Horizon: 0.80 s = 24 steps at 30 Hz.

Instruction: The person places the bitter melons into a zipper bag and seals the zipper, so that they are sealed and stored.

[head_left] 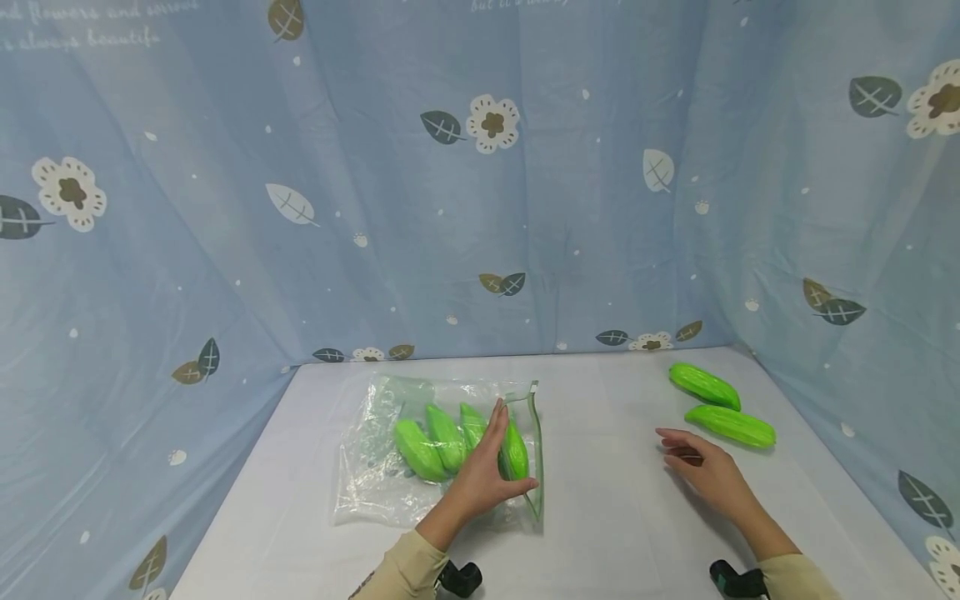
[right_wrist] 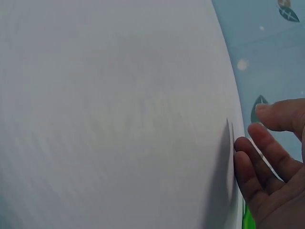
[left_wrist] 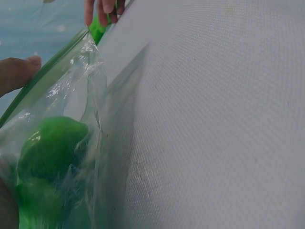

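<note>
A clear zip bag (head_left: 360, 492) with a green seal strip lies on its side, its mouth facing right. Several bright green cucumbers (head_left: 418, 452) show through the plastic. My left hand (head_left: 480, 479) is on the bag at its mouth, fingers straight and thumb spread wide; in the left wrist view the thumb (left_wrist: 19, 74) is beside the green seal. Two more cucumbers lie at the right, a rear cucumber (head_left: 705, 386) and a front cucumber (head_left: 731, 426). Just left of and nearer than the front one, my right hand (head_left: 701, 471) hovers with loosely bent fingers, holding nothing.
The white table (head_left: 600, 517) meets a blue curtain (head_left: 570, 208) printed with leaves and flowers at its back and sides. Dark wrist-worn devices, a left one (head_left: 460, 578) and a right one (head_left: 738, 580), show at the front edge.
</note>
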{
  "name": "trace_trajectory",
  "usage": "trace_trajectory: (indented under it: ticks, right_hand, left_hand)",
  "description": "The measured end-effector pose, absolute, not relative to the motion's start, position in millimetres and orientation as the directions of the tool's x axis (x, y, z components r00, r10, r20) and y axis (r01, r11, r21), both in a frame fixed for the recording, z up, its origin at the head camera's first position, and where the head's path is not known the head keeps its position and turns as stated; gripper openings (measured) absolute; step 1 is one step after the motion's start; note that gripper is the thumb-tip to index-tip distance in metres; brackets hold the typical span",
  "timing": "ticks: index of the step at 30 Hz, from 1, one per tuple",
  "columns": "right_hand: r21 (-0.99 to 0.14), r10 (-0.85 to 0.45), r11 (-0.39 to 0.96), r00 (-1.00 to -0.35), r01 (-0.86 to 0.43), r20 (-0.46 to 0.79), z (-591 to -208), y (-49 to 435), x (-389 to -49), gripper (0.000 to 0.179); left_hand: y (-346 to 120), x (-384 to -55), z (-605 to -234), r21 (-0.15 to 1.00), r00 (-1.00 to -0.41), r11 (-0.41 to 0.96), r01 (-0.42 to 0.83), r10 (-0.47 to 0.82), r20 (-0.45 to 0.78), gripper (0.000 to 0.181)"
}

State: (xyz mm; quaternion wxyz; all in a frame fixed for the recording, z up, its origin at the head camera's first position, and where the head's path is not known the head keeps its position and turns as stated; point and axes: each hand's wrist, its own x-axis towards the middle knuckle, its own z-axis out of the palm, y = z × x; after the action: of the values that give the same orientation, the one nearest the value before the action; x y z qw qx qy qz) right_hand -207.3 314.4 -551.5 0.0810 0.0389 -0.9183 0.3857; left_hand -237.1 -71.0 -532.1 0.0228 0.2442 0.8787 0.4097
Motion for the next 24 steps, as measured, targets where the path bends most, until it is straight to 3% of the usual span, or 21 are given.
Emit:
trace_trajectory:
  ticks: [24]
  right_hand:
    - [-0.578,0.101,0.811,-0.952,-0.089,0.288,-540,367,-204,0.038]
  left_hand:
    - [-69,-237,-534,0.713,-0.882,0.568,0.412,0.446,0.154,0.120]
